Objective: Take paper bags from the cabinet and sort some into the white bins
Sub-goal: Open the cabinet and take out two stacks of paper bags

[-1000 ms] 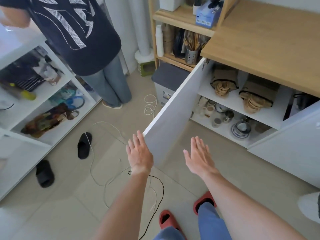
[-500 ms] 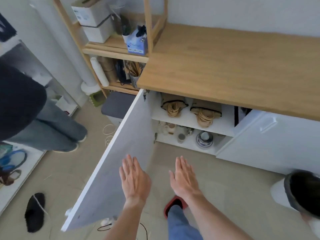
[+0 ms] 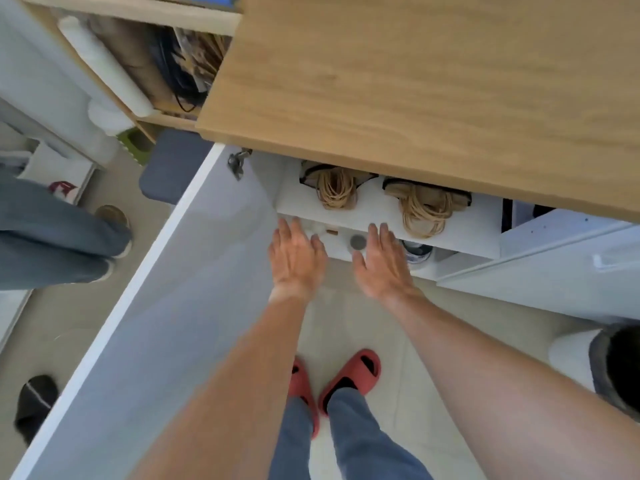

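Note:
Two stacks of brown paper bags lie on the upper white shelf (image 3: 377, 209) of the open cabinet, their twine handles hanging toward me: a left stack (image 3: 334, 188) and a right stack (image 3: 424, 207). My left hand (image 3: 296, 259) and my right hand (image 3: 381, 263) are stretched out flat, palms down, fingers apart, just below the shelf's front edge. Neither hand touches the bags or holds anything. No white bins are in view.
The white cabinet door (image 3: 166, 306) stands open on my left. A wooden countertop (image 3: 433, 91) overhangs the shelf. Cups and a bowl (image 3: 417, 252) sit on the lower shelf. Another person's legs (image 3: 52, 237) stand at left; a black slipper (image 3: 34, 400) lies on the floor.
I have stepped closer to the cabinet and my view has tilted down. Both hands have moved forward from above the floor up to the shelf's front edge, still flat.

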The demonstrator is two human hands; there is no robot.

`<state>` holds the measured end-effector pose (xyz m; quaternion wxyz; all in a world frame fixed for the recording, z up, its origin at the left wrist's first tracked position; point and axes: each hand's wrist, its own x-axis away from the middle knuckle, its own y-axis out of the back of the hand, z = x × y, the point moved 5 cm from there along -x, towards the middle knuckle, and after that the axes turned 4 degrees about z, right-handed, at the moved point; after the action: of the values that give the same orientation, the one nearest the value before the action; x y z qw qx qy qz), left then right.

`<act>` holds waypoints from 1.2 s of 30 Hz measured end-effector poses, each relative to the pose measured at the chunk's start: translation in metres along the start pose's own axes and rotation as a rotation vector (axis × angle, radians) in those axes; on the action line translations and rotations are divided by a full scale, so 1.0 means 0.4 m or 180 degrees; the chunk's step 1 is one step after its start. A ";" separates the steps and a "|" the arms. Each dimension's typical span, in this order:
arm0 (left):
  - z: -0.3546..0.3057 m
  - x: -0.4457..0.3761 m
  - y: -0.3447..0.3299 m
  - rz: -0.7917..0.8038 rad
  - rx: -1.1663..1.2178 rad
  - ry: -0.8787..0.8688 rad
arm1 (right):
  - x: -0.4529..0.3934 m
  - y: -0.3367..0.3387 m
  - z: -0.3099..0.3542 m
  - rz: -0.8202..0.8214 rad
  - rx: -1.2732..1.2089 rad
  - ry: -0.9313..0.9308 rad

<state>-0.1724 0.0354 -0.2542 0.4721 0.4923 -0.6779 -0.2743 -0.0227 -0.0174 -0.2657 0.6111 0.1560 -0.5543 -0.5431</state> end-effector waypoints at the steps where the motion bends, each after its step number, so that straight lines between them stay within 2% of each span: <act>1: -0.007 -0.050 -0.006 -0.0051 0.0037 -0.0005 | -0.052 0.013 0.000 -0.0075 0.0012 -0.0029; 6: -0.026 -0.308 -0.042 -0.0293 -0.0142 -0.0014 | -0.311 0.051 0.019 -0.0600 -0.0151 0.0002; 11: -0.059 -0.514 -0.082 -0.0388 0.0381 -0.0008 | -0.529 0.073 0.007 -0.1358 -0.1200 -0.0376; 13: -0.070 -0.586 -0.096 -0.0321 0.0512 0.0110 | -0.602 0.070 -0.007 -0.1463 -0.1632 -0.0688; 16: -0.082 -0.661 -0.119 -0.0173 0.0652 0.0082 | -0.667 0.046 -0.016 -0.1276 -0.1594 -0.0815; 20: -0.067 -0.693 -0.144 0.0129 0.0721 0.0029 | -0.675 0.023 -0.013 -0.1171 -0.1544 -0.0685; 24: -0.021 -0.678 -0.144 0.0177 0.1149 0.0042 | -0.655 0.017 -0.012 -0.0991 -0.1705 -0.0812; 26: 0.010 -0.652 -0.149 0.0277 0.1540 0.0232 | -0.636 0.002 -0.013 -0.0836 -0.1846 -0.0885; 29: 0.021 -0.589 -0.154 0.0389 0.1361 0.0042 | -0.571 -0.048 -0.005 -0.0749 -0.1955 -0.0982; 33: 0.061 -0.481 -0.174 0.0638 0.1098 0.0122 | -0.454 -0.112 0.007 -0.0831 -0.2095 -0.0954; 36: 0.108 -0.386 -0.188 0.0875 0.0932 0.0158 | -0.342 -0.141 0.004 -0.0695 -0.2087 -0.1001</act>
<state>-0.1702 0.1469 -0.3917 0.4451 0.4651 -0.7595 -0.0935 -0.0240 0.0774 -0.3794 0.4745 -0.0750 -0.4182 -0.7709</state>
